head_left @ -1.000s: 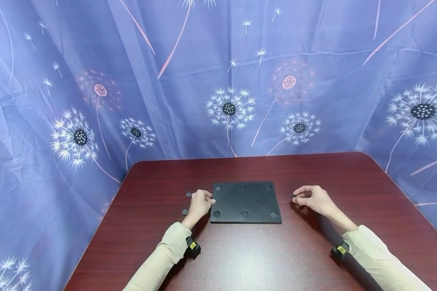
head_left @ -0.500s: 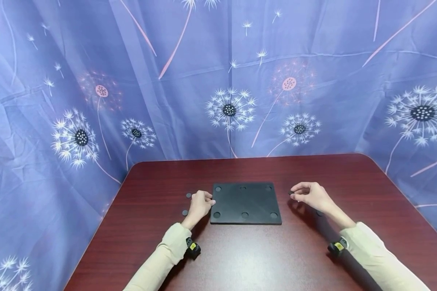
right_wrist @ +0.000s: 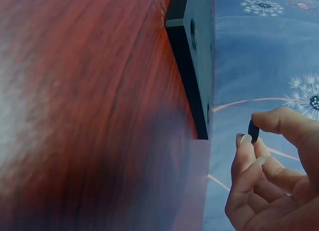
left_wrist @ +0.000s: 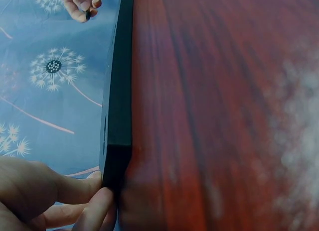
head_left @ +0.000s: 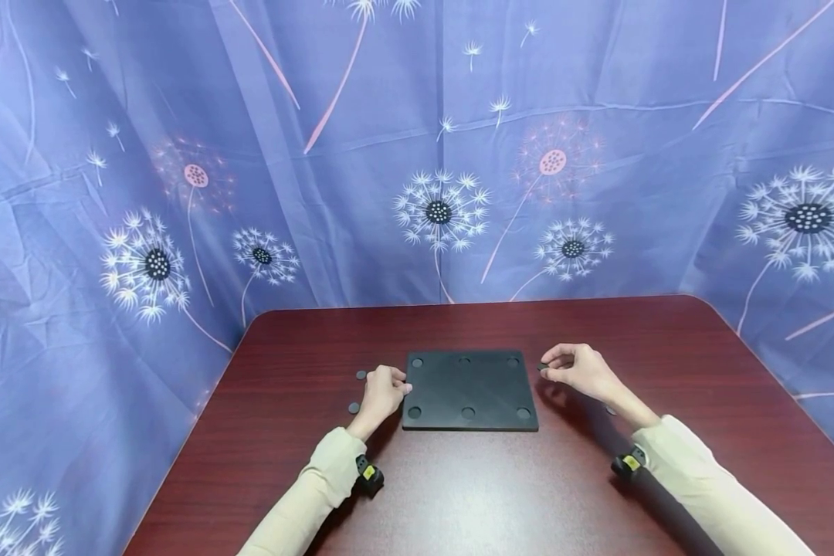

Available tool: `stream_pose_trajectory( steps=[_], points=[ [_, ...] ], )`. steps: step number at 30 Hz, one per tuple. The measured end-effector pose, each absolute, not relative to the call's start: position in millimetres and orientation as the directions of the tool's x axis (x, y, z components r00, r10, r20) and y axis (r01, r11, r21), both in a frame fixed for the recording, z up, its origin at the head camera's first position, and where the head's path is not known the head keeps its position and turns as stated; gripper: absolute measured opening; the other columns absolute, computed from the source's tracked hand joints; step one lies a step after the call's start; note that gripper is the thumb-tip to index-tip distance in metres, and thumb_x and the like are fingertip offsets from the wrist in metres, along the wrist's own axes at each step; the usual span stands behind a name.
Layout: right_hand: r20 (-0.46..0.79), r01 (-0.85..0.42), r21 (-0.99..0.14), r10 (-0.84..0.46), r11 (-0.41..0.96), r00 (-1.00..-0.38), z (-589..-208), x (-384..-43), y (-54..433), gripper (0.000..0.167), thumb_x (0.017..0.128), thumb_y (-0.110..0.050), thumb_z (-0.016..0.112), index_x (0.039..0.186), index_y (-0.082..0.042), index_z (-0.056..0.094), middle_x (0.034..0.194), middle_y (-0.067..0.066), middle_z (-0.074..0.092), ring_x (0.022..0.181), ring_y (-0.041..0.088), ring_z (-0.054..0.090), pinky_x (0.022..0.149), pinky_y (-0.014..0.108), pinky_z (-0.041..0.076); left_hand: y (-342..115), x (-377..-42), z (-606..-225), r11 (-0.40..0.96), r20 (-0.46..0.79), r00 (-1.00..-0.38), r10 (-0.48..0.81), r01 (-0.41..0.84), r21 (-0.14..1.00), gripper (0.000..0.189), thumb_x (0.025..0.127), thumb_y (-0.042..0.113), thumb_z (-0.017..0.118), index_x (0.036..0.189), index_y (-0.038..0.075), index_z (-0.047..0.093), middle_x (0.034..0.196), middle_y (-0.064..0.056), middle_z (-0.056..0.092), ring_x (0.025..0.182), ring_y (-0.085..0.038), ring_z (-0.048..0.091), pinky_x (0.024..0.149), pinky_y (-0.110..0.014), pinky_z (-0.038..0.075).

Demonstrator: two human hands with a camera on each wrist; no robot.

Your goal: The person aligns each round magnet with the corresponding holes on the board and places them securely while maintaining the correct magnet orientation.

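A flat black rectangular board (head_left: pixel 469 390) with several shallow round recesses lies on the table. My left hand (head_left: pixel 382 392) grips its left edge; in the left wrist view the thumb (left_wrist: pixel 82 187) lies at the upper face and a finger (left_wrist: pixel 101 201) against the side. Just off the board's right side, my right hand (head_left: pixel 585 371) pinches a small black disc (right_wrist: pixel 253 131) between thumb and fingertips. In the right wrist view the disc is held on edge, apart from the board.
Two dark discs, a far one (head_left: pixel 361 375) and a nearer one (head_left: pixel 354 408), lie left of my left hand. Another disc (head_left: pixel 610 411) shows partly under my right wrist. The reddish-brown table (head_left: pixel 472 494) meets a blue dandelion-print curtain (head_left: pixel 361 232) behind.
My right hand has moved left and slightly away from me, bringing the disc closer to the board's right edge. A disc under the right wrist has come into view. My left hand stays put.
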State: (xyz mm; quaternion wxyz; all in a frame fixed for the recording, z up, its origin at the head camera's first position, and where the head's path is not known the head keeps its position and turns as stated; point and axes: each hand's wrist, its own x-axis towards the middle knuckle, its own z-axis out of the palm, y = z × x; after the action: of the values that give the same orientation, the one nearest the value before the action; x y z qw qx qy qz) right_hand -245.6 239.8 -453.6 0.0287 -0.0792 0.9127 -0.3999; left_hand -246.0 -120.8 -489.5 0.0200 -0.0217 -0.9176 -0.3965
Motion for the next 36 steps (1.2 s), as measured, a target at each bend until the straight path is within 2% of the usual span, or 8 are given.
stream_pose_trajectory(
  steps=[6,10,17,29,36],
  points=[
    [0.004,-0.118,-0.741,-0.171,0.661,-0.985,-456.4,-253.9,231.9,0.024,0.085,-0.018,0.073,0.103,-0.004,0.067,0.090,0.006,0.071,0.082,0.015,0.066,0.073,0.029,0.050,-122.0,-246.2,-489.7,0.670,0.051,-0.998,0.029,0.057,0.740,0.020,0.083,0.004,0.074,0.099,-0.007,0.070,0.087,-0.017,0.073,0.081,-0.026,0.071,0.069,-0.036,0.058],
    [0.020,-0.136,-0.742,-0.181,0.657,-0.983,-458.9,-258.7,226.0,0.023,0.084,-0.017,0.074,0.101,-0.003,0.068,0.088,0.008,0.071,0.079,0.013,0.066,0.071,0.027,0.050,-122.3,-245.1,-488.3,0.678,0.083,-0.996,0.045,0.091,0.730,0.019,0.082,0.004,0.075,0.097,-0.007,0.071,0.083,-0.015,0.073,0.075,-0.022,0.070,0.065,-0.032,0.057],
    [0.033,-0.157,-0.751,-0.201,0.641,-0.979,-459.7,-266.0,215.8,0.021,0.084,-0.013,0.074,0.100,-0.001,0.068,0.086,0.009,0.071,0.075,0.013,0.066,0.070,0.027,0.050,-121.3,-246.2,-488.7,0.670,0.051,-0.998,0.036,0.062,0.739,0.020,0.083,0.003,0.073,0.100,-0.007,0.070,0.085,-0.017,0.073,0.080,-0.027,0.071,0.069,-0.036,0.058],
    [0.036,-0.192,-0.756,-0.252,0.626,-0.967,-459.5,-274.7,193.9,0.019,0.084,-0.012,0.073,0.098,-0.001,0.068,0.088,0.011,0.071,0.081,0.019,0.067,0.068,0.028,0.051,-121.0,-246.1,-485.6,0.691,0.024,-0.999,0.031,0.039,0.722,0.019,0.084,0.007,0.073,0.101,-0.003,0.070,0.085,-0.015,0.073,0.079,-0.026,0.070,0.068,-0.035,0.057],
    [0.048,-0.212,-0.755,-0.270,0.620,-0.962,-461.2,-280.2,180.5,0.019,0.083,-0.012,0.074,0.098,-0.001,0.069,0.087,0.009,0.072,0.079,0.018,0.066,0.069,0.029,0.050,-120.3,-247.2,-483.5,0.698,-0.001,-1.000,0.027,0.018,0.716,0.019,0.085,0.008,0.073,0.101,-0.002,0.070,0.086,-0.015,0.073,0.080,-0.025,0.070,0.068,-0.035,0.057]
  ],
)
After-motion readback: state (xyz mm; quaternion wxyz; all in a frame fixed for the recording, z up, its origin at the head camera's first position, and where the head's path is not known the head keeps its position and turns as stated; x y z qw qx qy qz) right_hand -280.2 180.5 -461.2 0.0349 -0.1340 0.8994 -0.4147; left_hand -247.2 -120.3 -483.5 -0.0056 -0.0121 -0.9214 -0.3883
